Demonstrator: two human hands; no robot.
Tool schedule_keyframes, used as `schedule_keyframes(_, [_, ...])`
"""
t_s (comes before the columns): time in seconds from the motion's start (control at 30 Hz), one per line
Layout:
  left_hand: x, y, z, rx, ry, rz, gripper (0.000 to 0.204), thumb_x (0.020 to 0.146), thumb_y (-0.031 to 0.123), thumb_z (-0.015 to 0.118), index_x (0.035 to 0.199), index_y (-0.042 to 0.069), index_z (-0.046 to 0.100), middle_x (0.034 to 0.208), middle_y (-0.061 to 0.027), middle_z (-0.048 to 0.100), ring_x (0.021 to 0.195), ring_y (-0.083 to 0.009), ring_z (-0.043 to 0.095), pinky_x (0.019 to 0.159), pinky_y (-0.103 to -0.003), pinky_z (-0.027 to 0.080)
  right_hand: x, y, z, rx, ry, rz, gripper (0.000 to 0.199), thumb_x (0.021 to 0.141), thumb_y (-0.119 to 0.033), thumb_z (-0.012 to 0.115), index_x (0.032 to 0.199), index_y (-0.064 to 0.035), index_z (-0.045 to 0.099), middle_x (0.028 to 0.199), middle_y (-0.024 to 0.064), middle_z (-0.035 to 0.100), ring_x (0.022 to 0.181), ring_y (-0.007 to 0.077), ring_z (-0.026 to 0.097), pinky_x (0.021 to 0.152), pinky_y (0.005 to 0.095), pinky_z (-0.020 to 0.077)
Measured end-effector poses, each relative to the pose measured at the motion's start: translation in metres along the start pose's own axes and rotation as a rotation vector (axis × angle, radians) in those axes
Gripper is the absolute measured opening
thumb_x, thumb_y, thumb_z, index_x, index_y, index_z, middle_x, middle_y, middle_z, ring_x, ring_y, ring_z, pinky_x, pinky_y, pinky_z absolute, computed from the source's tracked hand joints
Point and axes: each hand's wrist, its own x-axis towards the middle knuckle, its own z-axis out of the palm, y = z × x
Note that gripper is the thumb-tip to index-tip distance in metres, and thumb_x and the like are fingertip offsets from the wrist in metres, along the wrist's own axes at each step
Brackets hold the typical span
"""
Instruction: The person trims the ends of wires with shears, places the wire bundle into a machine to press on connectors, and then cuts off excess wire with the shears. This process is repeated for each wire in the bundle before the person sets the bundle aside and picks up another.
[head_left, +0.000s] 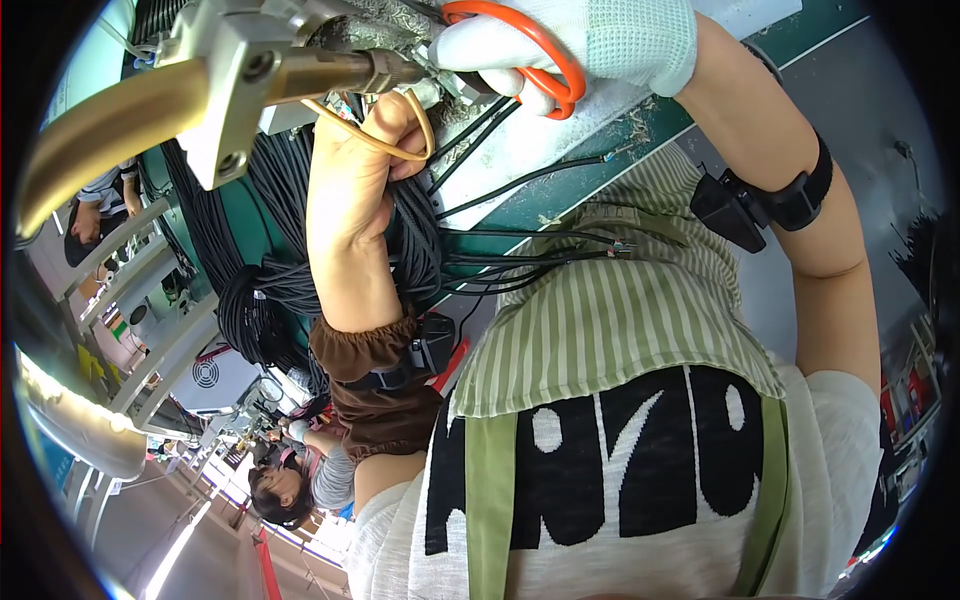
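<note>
My left hand point(395, 125) is bare and curled closed below a metal nozzle-like fitting point(350, 72). A tan, stiff-looking loop point(425, 130) crosses over its fingers. What those fingers hold is hidden. Just right of it, my right hand point(560, 45), in a white knit glove, grips scissors by their orange handles point(572, 75). The scissors' metal part point(472, 88) points toward the left hand. Black cables point(520, 185) run from near the left hand toward the right, their ends stripped to small coloured wires.
Thick coils of black cable point(265, 290) lie on the green table point(262, 225) at left. A metal block point(235, 90) with a brass-coloured tube point(110, 130) overhangs the upper left. Wire scraps point(640, 125) litter the work surface. Another person point(290, 485) sits at lower left.
</note>
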Motion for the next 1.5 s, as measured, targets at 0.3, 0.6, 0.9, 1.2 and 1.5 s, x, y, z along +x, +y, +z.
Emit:
schedule_keyframes(0.3, [0.004,-0.007,-0.004,-0.214,-0.034,-0.070,0.033,0.090,0.028,0.063,0.070,0.006,0.048,0.059,0.0014,0.041,0.050,-0.0064,0.036,0.044,-0.020,0.025,0.009,0.010,-0.005,0.008,0.016,-0.038,0.028,0.084,-0.020,0.064,0.068,0.0026,0.060,0.056,0.0079,0.057,0.044,0.0142,0.054,0.041,0.0265,0.0417])
schedule_keyframes(0.6, [-0.051,-0.004,0.015,-0.289,0.211,0.021,0.014,0.093,0.011,0.052,0.086,-0.001,0.056,0.074,-0.0047,0.057,0.064,-0.0095,0.052,0.054,-0.022,0.040,-0.056,0.018,0.001,-0.721,0.250,-0.232,0.025,0.088,-0.022,0.062,0.076,-0.0005,0.058,0.056,0.0043,0.055,0.042,0.0114,0.051,0.040,0.0249,0.0392])
schedule_keyframes(0.9, [-0.080,0.009,0.053,0.252,0.197,0.128,0.016,0.085,-0.002,0.060,0.100,-0.001,0.059,0.076,-0.0014,0.059,0.066,-0.0063,0.053,0.058,-0.020,0.042,-0.057,0.012,0.037,-0.505,0.180,-0.425,0.022,0.087,-0.022,0.064,0.085,-0.0011,0.060,0.059,0.0037,0.055,0.044,0.0088,0.051,0.042,0.0248,0.0408])
schedule_keyframes(1.2, [-0.074,0.015,0.046,-0.120,0.270,0.107,0.019,0.082,-0.002,0.063,0.100,-0.002,0.059,0.079,-0.0007,0.060,0.067,-0.0047,0.051,0.060,-0.018,0.040,-0.056,0.034,0.057,-0.956,0.693,-0.779,0.019,0.079,-0.019,0.070,0.088,-0.0052,0.062,0.056,0.0052,0.053,0.043,0.0186,0.052,0.043,0.0281,0.0411])
schedule_keyframes(1.5, [-0.063,0.001,0.064,0.302,0.424,0.463,0.019,0.081,-0.001,0.064,0.099,0.001,0.058,0.081,-0.0001,0.060,0.067,-0.0045,0.051,0.060,-0.019,0.041,-0.075,0.035,0.063,-0.889,0.402,-0.491,0.015,0.078,-0.015,0.068,0.090,-0.0060,0.063,0.059,0.0083,0.052,0.048,0.0250,0.052,0.047,0.0318,0.0421])
